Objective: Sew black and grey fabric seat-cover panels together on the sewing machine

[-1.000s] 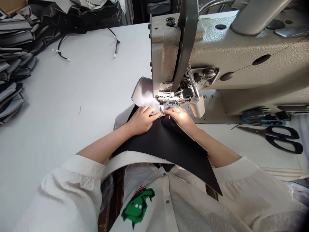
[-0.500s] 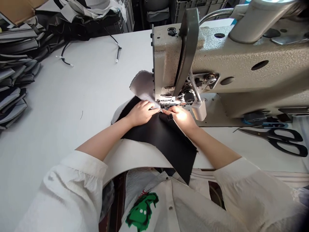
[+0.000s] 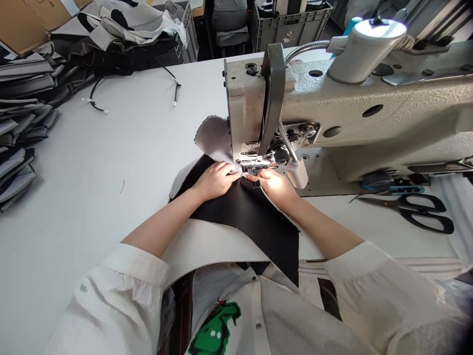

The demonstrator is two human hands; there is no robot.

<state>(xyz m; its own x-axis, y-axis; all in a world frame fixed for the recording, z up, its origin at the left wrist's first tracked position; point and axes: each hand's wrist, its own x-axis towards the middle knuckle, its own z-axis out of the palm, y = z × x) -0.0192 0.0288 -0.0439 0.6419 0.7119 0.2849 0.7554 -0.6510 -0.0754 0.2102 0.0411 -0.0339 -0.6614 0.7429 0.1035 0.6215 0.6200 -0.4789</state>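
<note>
A black fabric piece point(image 3: 251, 217) with grey mesh backing point(image 3: 214, 138) lies under the head of a beige sewing machine point(image 3: 332, 113). My left hand point(image 3: 213, 180) rests on the black fabric just left of the presser foot point(image 3: 248, 165), fingers curled and pressing the material down. Right of the foot, my right hand point(image 3: 275, 186) pinches the fabric edge beside a small black buckle point(image 3: 254, 183), lit by the machine lamp.
Black scissors point(image 3: 417, 209) lie on the table at the right. Stacks of grey and black cut pieces point(image 3: 22, 118) fill the left edge. A black cable point(image 3: 173, 88) lies at the back, with crates point(image 3: 288, 24) beyond the table.
The black fabric has fed further under the machine, so less of it hangs toward me. Both hands stay at the presser foot; the view has tilted up slightly.
</note>
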